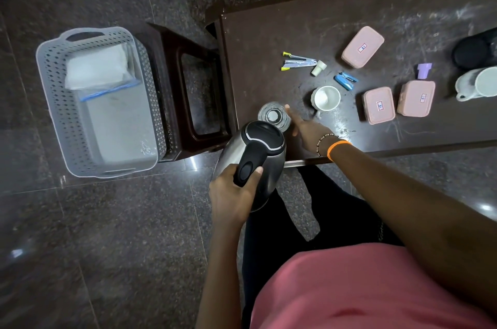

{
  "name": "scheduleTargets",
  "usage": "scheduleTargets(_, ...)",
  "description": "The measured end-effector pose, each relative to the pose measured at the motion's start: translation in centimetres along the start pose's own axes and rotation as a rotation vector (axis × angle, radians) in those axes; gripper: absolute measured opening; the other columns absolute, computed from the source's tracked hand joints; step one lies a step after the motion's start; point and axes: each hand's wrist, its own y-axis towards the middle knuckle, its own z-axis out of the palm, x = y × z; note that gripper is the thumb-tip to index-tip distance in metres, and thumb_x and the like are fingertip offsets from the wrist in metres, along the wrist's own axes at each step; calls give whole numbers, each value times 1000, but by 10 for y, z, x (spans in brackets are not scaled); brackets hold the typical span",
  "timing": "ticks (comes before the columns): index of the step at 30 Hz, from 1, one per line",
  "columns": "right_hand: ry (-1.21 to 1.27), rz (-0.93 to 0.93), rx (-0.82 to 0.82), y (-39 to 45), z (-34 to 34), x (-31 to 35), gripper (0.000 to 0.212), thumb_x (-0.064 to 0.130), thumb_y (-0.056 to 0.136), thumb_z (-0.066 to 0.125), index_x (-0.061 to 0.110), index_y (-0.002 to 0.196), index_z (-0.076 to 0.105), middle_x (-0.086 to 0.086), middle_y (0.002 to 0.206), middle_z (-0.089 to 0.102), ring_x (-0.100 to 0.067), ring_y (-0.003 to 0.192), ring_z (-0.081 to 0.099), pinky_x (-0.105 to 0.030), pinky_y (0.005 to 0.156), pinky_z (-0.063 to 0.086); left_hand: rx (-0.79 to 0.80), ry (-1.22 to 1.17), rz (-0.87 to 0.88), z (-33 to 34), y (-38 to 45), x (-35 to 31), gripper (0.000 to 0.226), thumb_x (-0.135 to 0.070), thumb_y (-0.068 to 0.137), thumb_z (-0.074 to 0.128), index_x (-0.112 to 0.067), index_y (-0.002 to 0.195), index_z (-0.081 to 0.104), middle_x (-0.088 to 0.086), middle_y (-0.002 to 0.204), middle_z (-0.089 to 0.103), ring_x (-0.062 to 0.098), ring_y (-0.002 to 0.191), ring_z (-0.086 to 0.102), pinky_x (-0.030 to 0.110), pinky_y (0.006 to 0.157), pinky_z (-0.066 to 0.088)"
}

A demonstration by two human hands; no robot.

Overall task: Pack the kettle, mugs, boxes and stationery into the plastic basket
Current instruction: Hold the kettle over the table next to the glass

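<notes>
My left hand [233,194] grips the black handle of the steel kettle [255,156], held in the air by the table's near left corner. My right hand [304,127] reaches with straight fingers beside a clear glass [273,115] on the table, touching its right side. A white mug [326,97] stands just right of it. Three pink boxes [362,46], [378,105], [416,98] lie further right. Staplers [298,61] and a blue stapler [345,81] lie mid-table. The grey plastic basket [53,103] sits on the floor at the left, holding a clear bag with white paper [96,68].
A dark stool [172,81] stands between basket and dark table [295,27]. At the table's right edge are a black kettle base [473,51], a white pot [476,84] and a purple piece [424,70]. A small cream cap [318,68] lies by the staplers.
</notes>
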Motion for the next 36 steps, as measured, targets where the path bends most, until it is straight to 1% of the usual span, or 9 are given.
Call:
scheduleTargets(6,0,-2,0,-2,-3,0,101,-10,77,47,36,144,-12,-8,105,67,-30,95,63,-38,87,48,6,41,13,4,0,-4,40,-42,71,69,-21,50,42,-11,42,46,1,44,43,10,45,34)
scheduleTargets(11,-6,-5,-3,-3,-4,1,99,-9,78,47,34,145,-10,-9,104,67,-31,96,63,-40,89,49,-1,73,4,7,1,-6,40,-42,72,70,-19,52,44,-8,44,46,1,48,46,10,46,34)
scheduleTargets(15,-5,0,0,-3,-6,2,99,-9,78,47,34,145,-10,-8,103,67,-30,95,63,-38,88,48,-11,78,2,9,0,-6,41,-41,72,70,-21,50,43,-8,44,45,-1,48,48,8,46,34)
scheduleTargets(19,-18,1,2,-3,-6,2,98,-10,78,47,33,145,-11,-8,104,68,-30,95,63,-38,86,49,-8,86,-11,9,-1,-5,42,-40,73,70,-21,49,42,-8,44,45,0,48,48,10,46,34)
scheduleTargets(22,-6,-3,18,-3,-6,2,98,-10,78,46,33,145,-11,-9,105,67,-31,97,62,-40,89,50,-9,92,-24,8,-1,-5,42,-39,73,70,-20,49,42,-8,45,44,5,46,46,12,45,30)
scheduleTargets(25,4,-14,17,-3,-6,1,97,-11,78,46,30,146,-8,-11,105,67,-32,99,62,-44,93,51,-10,110,-38,7,-2,-5,42,-39,74,70,-18,51,43,-6,46,44,6,47,43,21,49,32)
scheduleTargets(30,0,-15,37,-4,-8,3,97,-12,78,47,28,147,-9,-12,106,67,-31,100,62,-45,94,50,-15,86,-60,6,-3,-5,40,-42,74,70,-20,50,45,-7,46,46,4,45,45,19,47,31)
scheduleTargets(33,-10,-15,36,-4,-9,3,97,-12,78,46,28,147,-9,-12,107,67,-31,101,62,-45,95,50,-15,75,-65,6,-3,-6,42,-43,73,69,-20,49,44,-7,46,47,7,46,44,24,48,31)
scheduleTargets(36,-9,-9,33,-4,-9,4,96,-12,78,45,28,146,-9,-12,108,67,-32,102,62,-46,96,49,-11,63,-80,7,-3,-7,41,-45,73,68,-20,49,45,-7,46,47,7,46,44,24,49,31)
